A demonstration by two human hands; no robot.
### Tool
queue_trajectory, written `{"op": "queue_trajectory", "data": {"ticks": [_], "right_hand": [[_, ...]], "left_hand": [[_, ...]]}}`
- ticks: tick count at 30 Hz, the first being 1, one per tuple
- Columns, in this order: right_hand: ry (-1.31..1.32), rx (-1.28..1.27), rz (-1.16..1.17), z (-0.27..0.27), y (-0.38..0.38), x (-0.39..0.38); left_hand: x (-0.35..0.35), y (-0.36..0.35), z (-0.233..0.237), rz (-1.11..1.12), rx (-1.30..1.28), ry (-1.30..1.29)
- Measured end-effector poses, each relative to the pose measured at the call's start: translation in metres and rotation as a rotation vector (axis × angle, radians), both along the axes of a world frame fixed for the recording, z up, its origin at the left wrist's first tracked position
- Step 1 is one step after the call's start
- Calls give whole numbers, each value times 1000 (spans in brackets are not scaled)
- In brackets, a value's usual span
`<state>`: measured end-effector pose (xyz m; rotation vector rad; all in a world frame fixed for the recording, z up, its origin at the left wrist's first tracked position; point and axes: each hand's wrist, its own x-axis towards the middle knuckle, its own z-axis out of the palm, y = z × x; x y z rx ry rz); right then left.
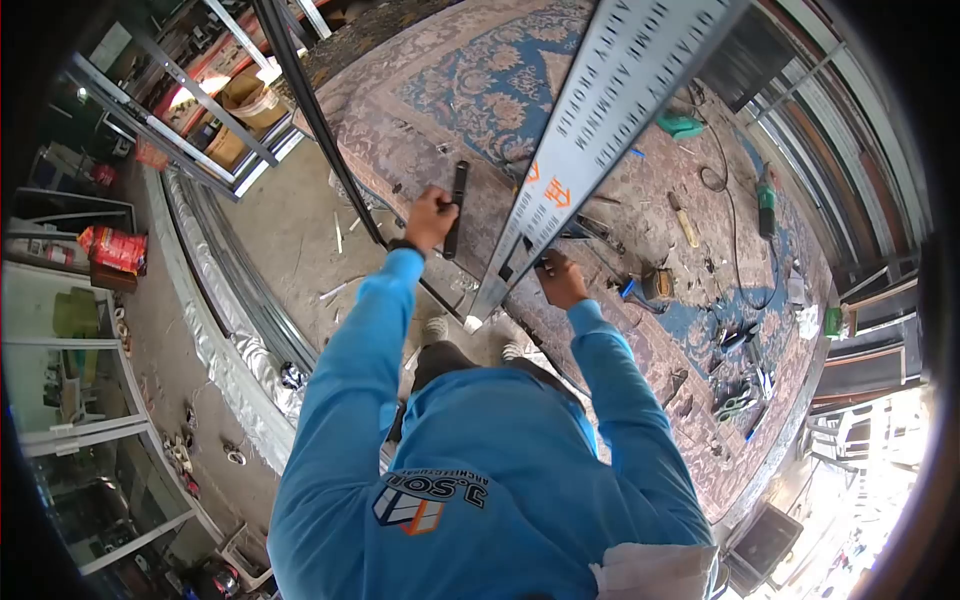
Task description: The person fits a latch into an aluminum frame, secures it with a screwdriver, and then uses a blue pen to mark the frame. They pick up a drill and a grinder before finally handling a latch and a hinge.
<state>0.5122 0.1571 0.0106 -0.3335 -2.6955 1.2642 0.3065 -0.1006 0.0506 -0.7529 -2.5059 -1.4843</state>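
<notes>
My left hand (432, 219) has its fingers closed on a dark, flat, narrow bar (456, 210) over the carpet's near edge. A long aluminum profile (600, 110) with printed white film runs from the top of the view down to its near end, between my hands. Dark cutouts show near that end. My right hand (562, 279) is at the right side of the profile beside the cutouts, its fingers bent together; what they hold, if anything, is too small to name.
A patterned carpet (470, 75) lies under scattered tools: a green power tool (766, 205) with a cord, a brush (684, 220) and pliers. A thin black bar (318, 120) slants at the left. Long profiles (235, 290) lie on the floor further left.
</notes>
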Motion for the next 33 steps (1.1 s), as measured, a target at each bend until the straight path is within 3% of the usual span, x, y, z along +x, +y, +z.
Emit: {"op": "queue_trajectory", "data": {"ticks": [1,3,7,8,9,14,16,18,19,23,28,33], "right_hand": [[-145,-2,-30,23,-13,-13],[-148,204,-1,-30,-12,-36],[-223,343,-13,-38,-4,-62],[-221,313,-33,-36,2,-60],[-206,262,-55,-29,7,-58],[199,-433,-253,76,20,0],[416,-731,-207,128,1,7],[597,-1229,-84,201,-49,-11],[590,-1133,115,228,-64,-19],[494,-1147,58,238,-79,-27],[524,-1134,201,237,-72,-30],[502,-1201,166,223,-74,-28]], "left_hand": [[-24,16,-27,-49,-27,-31],[-46,45,-41,-13,-167,-222],[-57,65,-40,-55,-325,-159],[-51,66,-37,-20,-185,6],[-34,65,0,-1,71,-125],[112,16,157,-217,496,-91],[136,28,176,-147,537,-61],[153,39,182,-55,540,-17],[155,45,175,15,524,19],[175,57,164,177,631,44],[188,69,178,266,700,-60],[191,72,181,262,629,2]]}}
